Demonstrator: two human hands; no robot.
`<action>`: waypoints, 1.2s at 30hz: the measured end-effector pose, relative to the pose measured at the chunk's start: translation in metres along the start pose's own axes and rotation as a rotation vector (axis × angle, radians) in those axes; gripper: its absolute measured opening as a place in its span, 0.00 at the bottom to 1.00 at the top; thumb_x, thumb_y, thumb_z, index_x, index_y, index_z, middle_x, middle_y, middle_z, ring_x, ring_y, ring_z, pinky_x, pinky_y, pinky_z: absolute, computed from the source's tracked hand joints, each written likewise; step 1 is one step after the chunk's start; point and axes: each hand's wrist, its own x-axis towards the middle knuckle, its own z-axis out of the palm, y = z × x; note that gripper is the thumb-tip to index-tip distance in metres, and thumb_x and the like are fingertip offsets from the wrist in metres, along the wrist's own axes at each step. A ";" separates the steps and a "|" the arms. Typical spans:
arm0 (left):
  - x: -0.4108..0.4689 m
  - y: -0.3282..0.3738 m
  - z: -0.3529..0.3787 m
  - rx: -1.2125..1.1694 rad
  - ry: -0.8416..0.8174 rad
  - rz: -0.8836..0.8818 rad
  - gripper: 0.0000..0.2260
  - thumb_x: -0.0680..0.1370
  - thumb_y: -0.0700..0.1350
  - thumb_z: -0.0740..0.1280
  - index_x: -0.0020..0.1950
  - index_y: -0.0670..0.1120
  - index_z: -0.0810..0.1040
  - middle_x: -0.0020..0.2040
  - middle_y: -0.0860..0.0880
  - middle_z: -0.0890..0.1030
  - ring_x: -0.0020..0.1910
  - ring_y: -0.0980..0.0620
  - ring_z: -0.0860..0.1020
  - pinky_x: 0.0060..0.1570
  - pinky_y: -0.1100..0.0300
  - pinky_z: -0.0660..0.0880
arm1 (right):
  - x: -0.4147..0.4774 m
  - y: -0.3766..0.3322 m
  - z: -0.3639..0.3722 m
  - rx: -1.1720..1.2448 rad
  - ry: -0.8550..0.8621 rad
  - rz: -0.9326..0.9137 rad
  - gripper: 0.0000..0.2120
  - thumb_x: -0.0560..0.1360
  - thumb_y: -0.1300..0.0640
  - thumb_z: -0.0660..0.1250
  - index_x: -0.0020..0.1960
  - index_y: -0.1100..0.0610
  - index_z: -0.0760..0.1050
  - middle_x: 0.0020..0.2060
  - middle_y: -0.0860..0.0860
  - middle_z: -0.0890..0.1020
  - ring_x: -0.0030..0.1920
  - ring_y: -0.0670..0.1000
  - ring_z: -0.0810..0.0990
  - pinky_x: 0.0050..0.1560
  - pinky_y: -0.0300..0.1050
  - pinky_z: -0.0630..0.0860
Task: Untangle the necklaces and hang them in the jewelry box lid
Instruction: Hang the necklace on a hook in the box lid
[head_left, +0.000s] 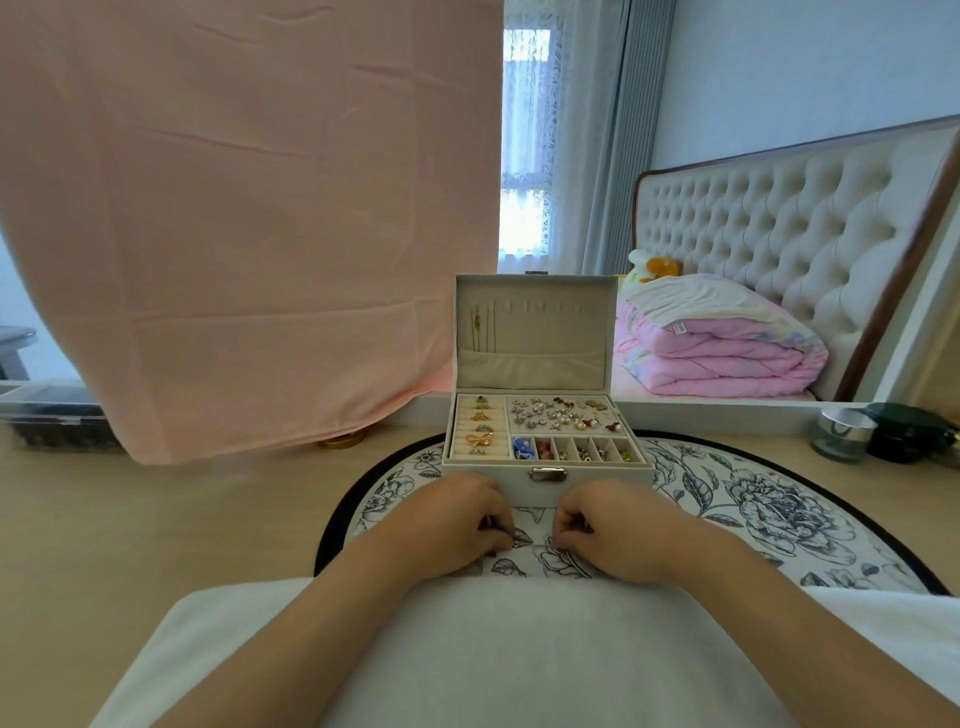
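Note:
A white jewelry box (597, 486) stands open on a floral mat (769, 509). Its upright lid (532, 332) has a row of hooks, and a thin gold necklace (475, 327) hangs at the lid's left side. The tray holds rings, earrings and beads. Just in front of the box, my left hand (457, 525) and my right hand (608, 530) rest on the mat with fingers curled, each pinching part of a fine necklace (517, 543). A small pendant or clasp shows at my left fingertips; the chain itself is too thin to follow.
A pink cloth (234, 208) hangs at the back left over the desk. A clear plastic case (52, 415) sits far left. A glass jar (844, 434) and a dark object (909, 431) stand at the right. A bed with folded pink quilt lies beyond.

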 end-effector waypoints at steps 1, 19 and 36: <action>-0.001 0.000 0.002 0.000 0.016 0.001 0.08 0.78 0.51 0.70 0.55 0.54 0.83 0.52 0.58 0.79 0.50 0.58 0.77 0.52 0.59 0.77 | 0.001 0.000 0.000 0.016 0.009 0.003 0.05 0.80 0.48 0.65 0.48 0.46 0.79 0.45 0.42 0.81 0.47 0.44 0.79 0.51 0.43 0.77; 0.003 0.011 0.003 -0.562 0.152 -0.178 0.04 0.78 0.48 0.70 0.49 0.55 0.85 0.44 0.57 0.85 0.45 0.59 0.82 0.54 0.55 0.80 | 0.002 -0.003 -0.004 0.738 0.081 0.021 0.03 0.78 0.58 0.71 0.50 0.54 0.83 0.36 0.50 0.84 0.34 0.47 0.81 0.35 0.39 0.77; -0.003 0.011 -0.015 -0.903 0.025 -0.155 0.04 0.79 0.42 0.70 0.53 0.43 0.81 0.37 0.51 0.83 0.34 0.53 0.79 0.41 0.58 0.80 | -0.005 -0.008 -0.009 0.841 0.012 -0.042 0.05 0.74 0.59 0.75 0.45 0.60 0.86 0.38 0.51 0.87 0.38 0.44 0.83 0.44 0.36 0.78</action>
